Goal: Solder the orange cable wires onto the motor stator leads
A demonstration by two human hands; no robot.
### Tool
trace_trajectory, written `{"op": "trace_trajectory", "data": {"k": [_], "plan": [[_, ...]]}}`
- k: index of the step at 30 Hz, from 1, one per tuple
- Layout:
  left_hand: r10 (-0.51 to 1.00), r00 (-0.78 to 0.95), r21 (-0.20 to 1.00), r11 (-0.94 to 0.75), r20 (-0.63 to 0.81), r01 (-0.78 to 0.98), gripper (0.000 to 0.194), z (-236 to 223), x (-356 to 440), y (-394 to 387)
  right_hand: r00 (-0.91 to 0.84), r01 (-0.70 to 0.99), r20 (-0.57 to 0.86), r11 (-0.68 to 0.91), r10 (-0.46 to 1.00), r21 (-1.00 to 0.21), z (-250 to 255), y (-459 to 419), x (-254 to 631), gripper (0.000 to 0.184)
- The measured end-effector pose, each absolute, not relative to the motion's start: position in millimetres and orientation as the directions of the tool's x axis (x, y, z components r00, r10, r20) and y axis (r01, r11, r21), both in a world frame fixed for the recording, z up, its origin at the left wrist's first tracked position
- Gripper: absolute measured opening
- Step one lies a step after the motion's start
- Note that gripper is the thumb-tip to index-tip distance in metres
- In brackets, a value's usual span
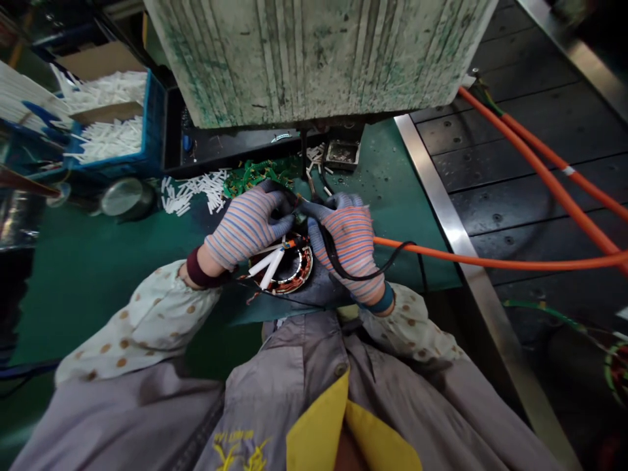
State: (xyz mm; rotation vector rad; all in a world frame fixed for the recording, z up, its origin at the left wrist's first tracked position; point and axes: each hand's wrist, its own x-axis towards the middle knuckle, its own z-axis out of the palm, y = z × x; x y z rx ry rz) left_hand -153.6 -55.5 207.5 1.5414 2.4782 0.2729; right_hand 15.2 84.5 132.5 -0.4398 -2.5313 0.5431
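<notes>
A ring-shaped motor stator (300, 269) with copper windings lies on the bench close to my body. White sleeving tubes (271, 267) and short leads stick out from its left side. Above it my left hand (250, 219), in a striped glove with grey fingertips, is closed in a pinch on what looks like a thin wire. My right hand (347, 237), gloved likewise, meets it fingertip to fingertip. It is closed on a black cable (334, 258) that loops down across the palm side and off to the right. The fingertips hide the exact point of grip.
White tube pieces (193, 191) and green scraps (260, 175) lie behind my hands. Blue bins (156, 121) of white tubes stand at the left, near a round metal tin (127, 198). A worn panel (318, 59) overhangs the bench. An orange cable (490, 260) crosses the metal edge (436, 190) rightward.
</notes>
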Motion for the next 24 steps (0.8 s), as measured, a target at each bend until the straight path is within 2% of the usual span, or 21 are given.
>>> {"op": "trace_trajectory", "data": {"k": [5, 11, 20, 24], "plan": [[0.902, -0.427, 0.301, 0.427, -0.07, 0.853, 0.03, 208, -153, -56, -0.815, 0.177, 0.403, 0.841, 0.417, -0.512, 128, 83, 18, 0.043], [0.898, -0.435, 0.309, 0.433, -0.067, 0.847, 0.04, 206, -159, -59, -0.819, 0.192, 0.395, 0.848, 0.415, -0.493, 127, 80, 23, 0.041], [0.904, -0.419, 0.315, 0.424, -0.087, 0.849, 0.045, 204, -160, -62, -0.82, 0.205, 0.39, 0.851, 0.42, -0.484, 129, 76, 19, 0.04], [0.894, -0.444, 0.286, 0.44, -0.056, 0.851, 0.048, 203, -159, -61, -0.738, 0.192, 0.485, 0.835, 0.469, -0.515, 106, 72, 34, 0.04]]}}
